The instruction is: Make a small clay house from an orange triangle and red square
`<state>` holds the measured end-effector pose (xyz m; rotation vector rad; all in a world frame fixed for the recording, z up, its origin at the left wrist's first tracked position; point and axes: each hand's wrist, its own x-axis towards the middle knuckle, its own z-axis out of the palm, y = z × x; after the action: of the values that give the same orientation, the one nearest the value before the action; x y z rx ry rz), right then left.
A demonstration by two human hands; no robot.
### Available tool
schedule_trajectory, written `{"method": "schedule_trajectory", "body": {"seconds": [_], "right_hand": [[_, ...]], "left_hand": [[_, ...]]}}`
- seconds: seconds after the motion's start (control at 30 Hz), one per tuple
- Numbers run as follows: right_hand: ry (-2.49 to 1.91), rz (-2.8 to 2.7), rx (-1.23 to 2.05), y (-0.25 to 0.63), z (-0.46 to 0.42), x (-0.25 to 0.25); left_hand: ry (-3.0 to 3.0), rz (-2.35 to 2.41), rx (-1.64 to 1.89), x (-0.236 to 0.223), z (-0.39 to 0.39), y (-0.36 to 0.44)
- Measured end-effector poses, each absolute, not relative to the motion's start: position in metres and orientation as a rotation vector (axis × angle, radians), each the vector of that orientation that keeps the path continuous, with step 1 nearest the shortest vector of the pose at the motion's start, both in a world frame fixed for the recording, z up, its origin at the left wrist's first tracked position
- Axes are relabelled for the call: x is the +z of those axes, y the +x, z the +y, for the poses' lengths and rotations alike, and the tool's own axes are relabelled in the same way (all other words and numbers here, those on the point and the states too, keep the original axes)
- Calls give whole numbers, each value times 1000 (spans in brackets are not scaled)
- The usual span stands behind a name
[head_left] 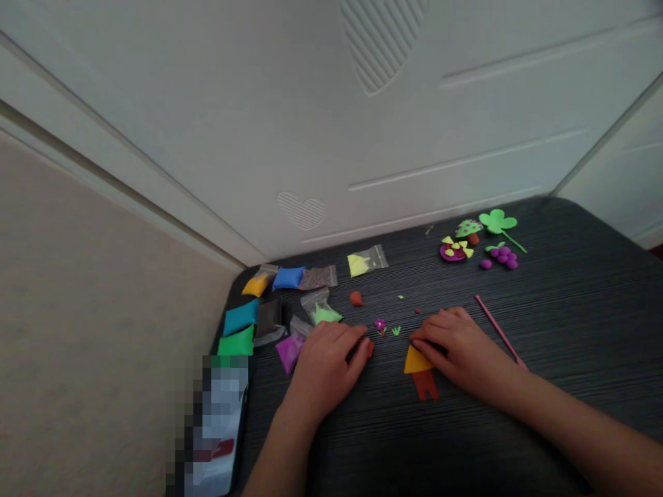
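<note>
A small clay house lies flat on the dark table, with a yellow triangular roof (416,360) over a red-brown base (425,385) notched at the bottom. My right hand (456,345) has its thumb and fingertips closed at the roof's upper edge, partly covering it. To the left, my left hand (329,362) rests on the table with a small red-brown clay piece (370,349) at its thumb tip, partly hidden. Between the hands lie a tiny purple clay flower (380,324) and a green grass-like clay sprig (396,331).
Bags of clay, including blue (289,277), teal (241,317) and pale yellow (362,263), lie at the left and back. A red-brown lump (356,298) sits nearby. A pink tool (498,328), clay grapes (505,256), a mushroom (469,229) and a clover (498,221) lie right.
</note>
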<state>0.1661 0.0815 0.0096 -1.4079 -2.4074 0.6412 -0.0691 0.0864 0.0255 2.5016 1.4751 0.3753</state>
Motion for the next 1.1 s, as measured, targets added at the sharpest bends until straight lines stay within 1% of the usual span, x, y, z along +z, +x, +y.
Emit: {"method": "schedule_trajectory", "body": {"seconds": [0.13, 0.3, 0.43, 0.53, 0.67, 0.77, 0.87, 0.97, 1.1], "right_hand": [[-1323, -2467, 622, 168, 81, 11], [-1241, -2546, 606, 170, 80, 9], [-1228, -2500, 763, 170, 80, 10], [-1278, -2358, 988, 170, 78, 17], [-1282, -2018, 1286, 171, 76, 28], [-1254, -1774, 1365, 172, 74, 29], [-1257, -1644, 1419, 171, 74, 26], [-1209, -1570, 1497, 169, 73, 23], [-1191, -1461, 1562, 165, 72, 23]], "left_hand": [[2545, 1361, 203, 33, 81, -62], [2578, 1273, 215, 31, 78, -53], [2580, 1264, 313, 24, 76, -48], [2495, 1238, 415, 23, 74, -46], [2103, 1228, 546, 28, 67, -41], [1635, 1112, 533, 30, 61, -32], [1264, 961, 482, 26, 59, -23], [1096, 921, 458, 23, 59, -19], [1039, 931, 468, 22, 61, -19]]}}
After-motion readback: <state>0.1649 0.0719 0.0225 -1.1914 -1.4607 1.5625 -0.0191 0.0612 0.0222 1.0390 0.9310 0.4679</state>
